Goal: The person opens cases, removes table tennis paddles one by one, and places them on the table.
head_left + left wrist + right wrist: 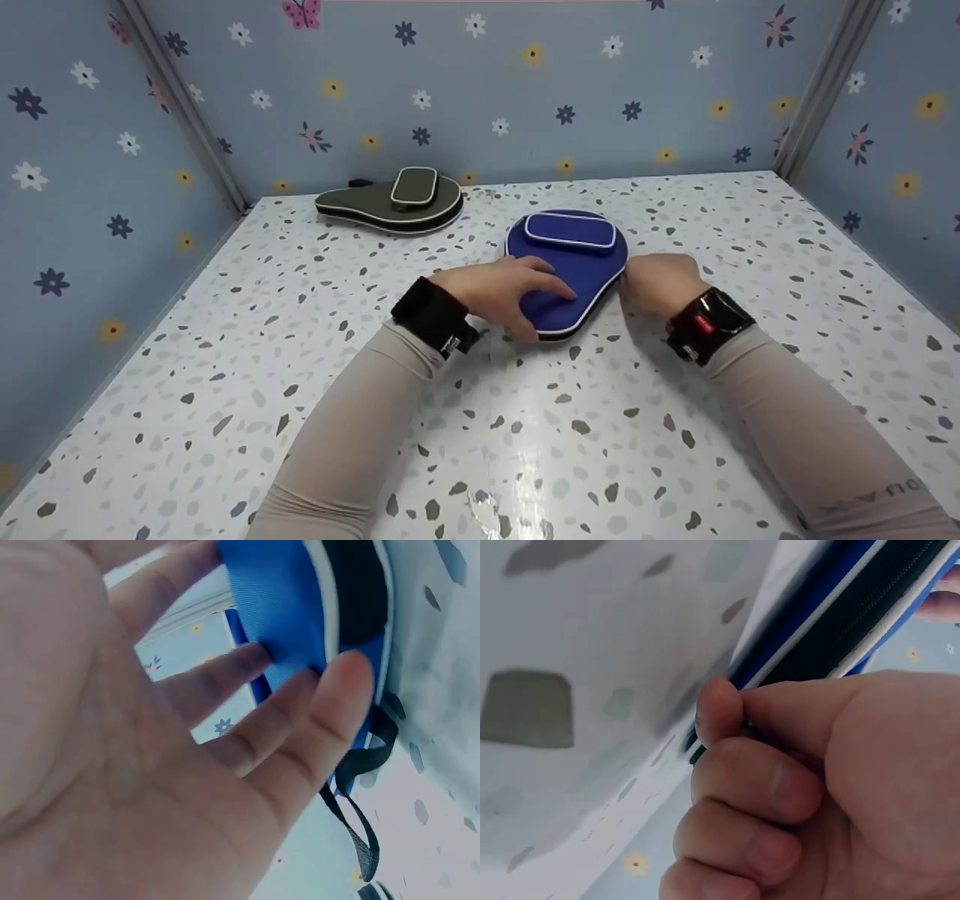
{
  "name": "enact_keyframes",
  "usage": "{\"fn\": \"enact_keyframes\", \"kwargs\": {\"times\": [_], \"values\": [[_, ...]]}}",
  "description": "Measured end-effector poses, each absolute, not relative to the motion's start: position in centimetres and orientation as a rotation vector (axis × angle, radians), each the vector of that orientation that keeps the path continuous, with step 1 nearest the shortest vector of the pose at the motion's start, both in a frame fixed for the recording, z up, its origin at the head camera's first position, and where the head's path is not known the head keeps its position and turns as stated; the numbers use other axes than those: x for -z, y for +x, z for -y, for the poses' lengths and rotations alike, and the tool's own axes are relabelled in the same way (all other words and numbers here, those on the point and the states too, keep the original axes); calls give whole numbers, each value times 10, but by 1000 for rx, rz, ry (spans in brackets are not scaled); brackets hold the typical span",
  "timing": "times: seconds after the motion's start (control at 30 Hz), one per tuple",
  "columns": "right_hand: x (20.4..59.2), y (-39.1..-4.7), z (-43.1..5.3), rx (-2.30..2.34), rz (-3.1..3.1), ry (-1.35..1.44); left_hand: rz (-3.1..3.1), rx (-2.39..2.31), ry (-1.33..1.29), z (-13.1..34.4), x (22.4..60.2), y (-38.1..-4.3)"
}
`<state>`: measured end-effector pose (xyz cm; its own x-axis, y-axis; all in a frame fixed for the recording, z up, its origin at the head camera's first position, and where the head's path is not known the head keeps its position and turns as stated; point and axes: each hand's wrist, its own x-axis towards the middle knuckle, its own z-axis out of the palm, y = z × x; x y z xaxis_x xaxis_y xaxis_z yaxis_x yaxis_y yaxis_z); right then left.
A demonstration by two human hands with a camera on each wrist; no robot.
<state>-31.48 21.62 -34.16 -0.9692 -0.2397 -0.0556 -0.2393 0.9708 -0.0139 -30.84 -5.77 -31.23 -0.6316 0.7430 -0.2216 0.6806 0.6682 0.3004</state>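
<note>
Case, blue, under loosely spread left grip, right grip pinched at zip

Near case: I see blue, white piping, black side.
Far case: olive, white piping.
Table: white, grey and brown flecks.
Walls: my feed shows blue, with white, yellow and navy flowers.
Sleeves: beige.
Wristbands: black.

Booth: 3 flower-print walls, speckled tabletop.

Near case on worktop, far case at its ten o'clock, left hand at eight, right hand at three
</note>
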Motion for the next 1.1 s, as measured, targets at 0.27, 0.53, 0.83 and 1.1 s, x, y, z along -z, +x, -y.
{"fn": "enact_keyframes", "kwargs": {"times": [0.27,0.53,0.83,1.1], "values": [[339,-311,-215,-23,-3034,-384,-2581,-281,1198,58,319,-311],[332,-302,-207,-41,-2993,-503,-2547,-286,1183,60,318,-312],[332,-296,-199,-46,-2970,-539,-2550,-254,1184,59,318,-311],[329,-289,-194,-33,-2939,-608,-2548,-254,1196,60,317,-311]]}}
